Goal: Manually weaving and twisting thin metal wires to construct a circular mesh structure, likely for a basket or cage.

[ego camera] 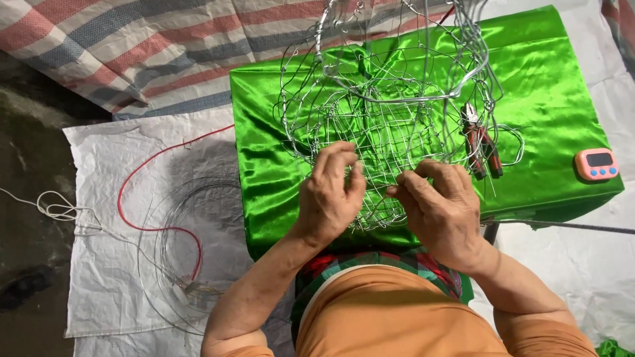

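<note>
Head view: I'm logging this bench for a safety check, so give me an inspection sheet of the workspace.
Surface: small table under shiny green cloth.
Job's things: wire mesh frame, partly woven, on the cloth.
Clutter: red-handled pliers; pink timer near the edge.
Grips: left hand and right hand both pinch wires at the frame's near rim.
Cables: red wire, white cord, bare wire coil on the floor sheet.
Surroundings: white floor sheet, striped tarp.

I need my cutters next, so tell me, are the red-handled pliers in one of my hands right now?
No, the red-handled pliers lie on the green cloth, apart from both hands, which pinch the wire frame.
</note>
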